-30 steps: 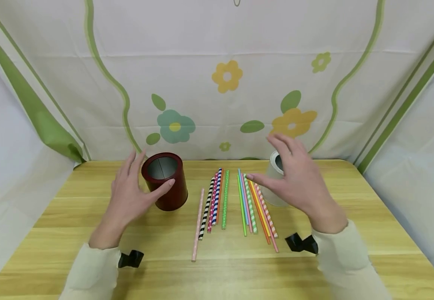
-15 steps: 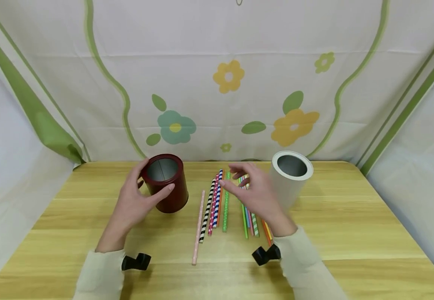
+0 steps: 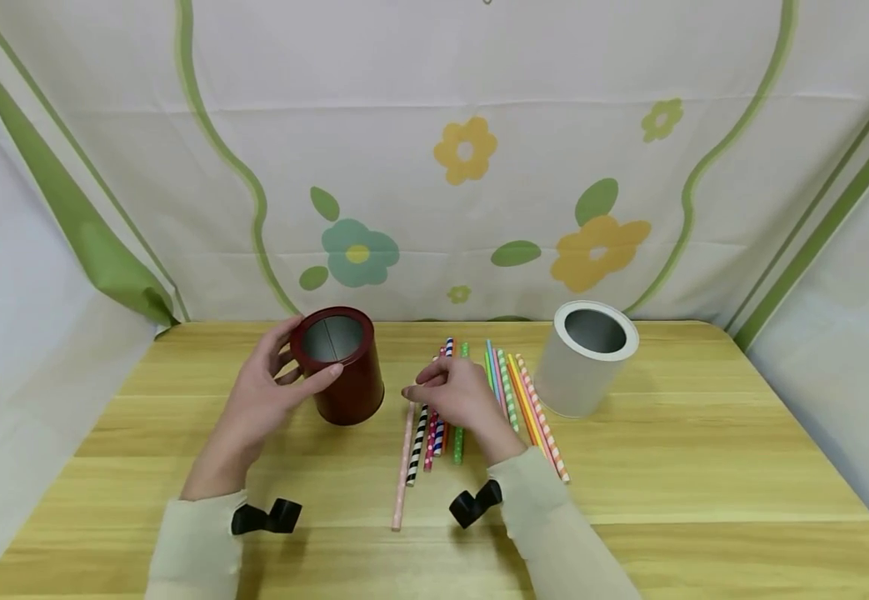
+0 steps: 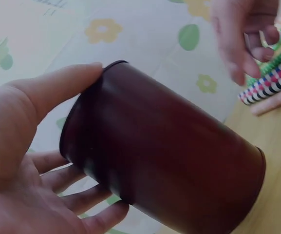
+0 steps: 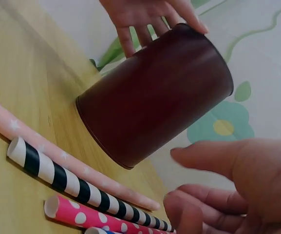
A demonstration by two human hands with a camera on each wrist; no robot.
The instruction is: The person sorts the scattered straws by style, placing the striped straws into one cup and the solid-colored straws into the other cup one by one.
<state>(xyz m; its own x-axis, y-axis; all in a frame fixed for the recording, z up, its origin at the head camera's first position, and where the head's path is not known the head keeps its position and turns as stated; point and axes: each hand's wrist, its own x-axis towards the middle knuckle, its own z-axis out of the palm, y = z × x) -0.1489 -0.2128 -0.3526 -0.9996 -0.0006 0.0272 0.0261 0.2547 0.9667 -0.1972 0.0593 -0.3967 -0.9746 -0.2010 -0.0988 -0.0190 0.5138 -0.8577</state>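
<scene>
A dark red can (image 3: 349,387) stands upright at the left of the table, its mouth uncovered. My left hand (image 3: 257,400) holds it from the left, thumb at the near rim and fingers round the far side; the thumb (image 4: 65,85) lies at the rim in the left wrist view. Above the tops of the left group of paper straws hovers my right hand (image 3: 460,396), fingers bent loosely with a gap to the thumb and nothing between them. Nearest to it are a pale pink straw (image 3: 402,475), a black-and-white striped straw (image 5: 84,189) and a magenta dotted straw (image 5: 89,214).
A white can (image 3: 576,379) stands upright at the right. Beside it lies a second group of several straws (image 3: 535,408), partly behind the right hand and forearm. A flowered curtain (image 3: 404,167) hangs at the table's back edge.
My right hand has moved left and down from the white can to the left straw group, leaving the white can uncovered. My left hand has closed in on the dark red can.
</scene>
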